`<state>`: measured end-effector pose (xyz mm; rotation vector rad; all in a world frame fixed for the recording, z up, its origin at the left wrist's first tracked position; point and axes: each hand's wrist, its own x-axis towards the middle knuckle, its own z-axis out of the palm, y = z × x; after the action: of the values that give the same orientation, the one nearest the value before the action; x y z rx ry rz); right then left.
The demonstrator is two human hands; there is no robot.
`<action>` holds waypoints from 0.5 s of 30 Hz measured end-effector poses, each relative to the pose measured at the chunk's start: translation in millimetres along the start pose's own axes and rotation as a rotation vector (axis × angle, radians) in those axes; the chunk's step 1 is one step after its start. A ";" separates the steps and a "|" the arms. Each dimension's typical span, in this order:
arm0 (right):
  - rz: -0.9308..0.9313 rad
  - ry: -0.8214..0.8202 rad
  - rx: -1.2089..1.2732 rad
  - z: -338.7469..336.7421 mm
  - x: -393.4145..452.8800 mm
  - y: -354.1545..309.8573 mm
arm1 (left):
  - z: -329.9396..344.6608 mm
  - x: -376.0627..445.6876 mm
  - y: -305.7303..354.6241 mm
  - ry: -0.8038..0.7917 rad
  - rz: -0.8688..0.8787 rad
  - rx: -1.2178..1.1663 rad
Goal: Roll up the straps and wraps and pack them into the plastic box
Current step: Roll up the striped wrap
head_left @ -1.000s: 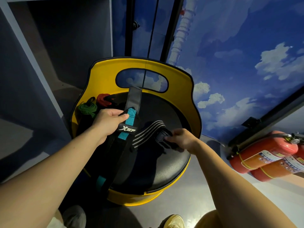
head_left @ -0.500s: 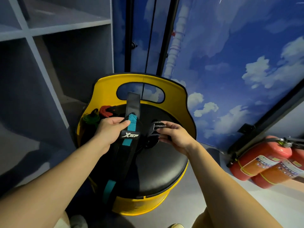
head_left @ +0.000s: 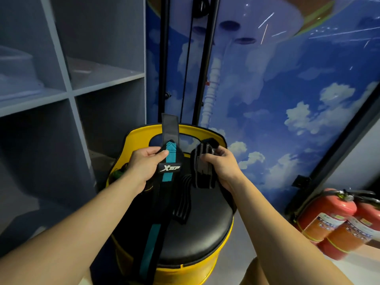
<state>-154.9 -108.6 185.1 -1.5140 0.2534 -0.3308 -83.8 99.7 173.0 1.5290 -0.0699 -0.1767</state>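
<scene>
The left hand pinched a long black woven wrap with a teal centre stripe near its logo patch, its tail hanging limp below that hand. The right hand gripped a bunched black wrap with grey stripes, its loose end drooping between the hands. Both looked light, soft and floppy, so rolling likely wanted a start from one flat end, kept taut.
</scene>
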 end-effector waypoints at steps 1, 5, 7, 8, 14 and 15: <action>0.004 0.002 0.034 1.2 -1.8 -9.1 | -1.4 -2.1 8.4 -0.004 0.009 -0.007; 0.013 -0.013 0.155 7.6 -12.2 -44.0 | -9.0 -12.0 43.4 -0.024 0.075 -0.037; 0.002 -0.046 0.179 10.9 -21.2 -63.3 | -13.1 -19.1 61.5 -0.036 0.089 -0.042; -0.008 -0.058 0.179 11.7 -25.9 -72.4 | -15.4 -21.8 69.5 -0.039 0.099 -0.045; -0.295 0.137 -0.480 7.5 -28.0 -103.4 | -21.5 -44.6 107.8 -0.050 0.161 -0.041; -0.290 0.185 -0.584 6.3 -28.0 -106.5 | -22.0 -50.3 112.2 -0.054 0.171 -0.030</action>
<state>-184.5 -95.3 290.5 -2.1065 0.2917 -0.6711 -121.9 132.9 287.2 1.4807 -0.2391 -0.0826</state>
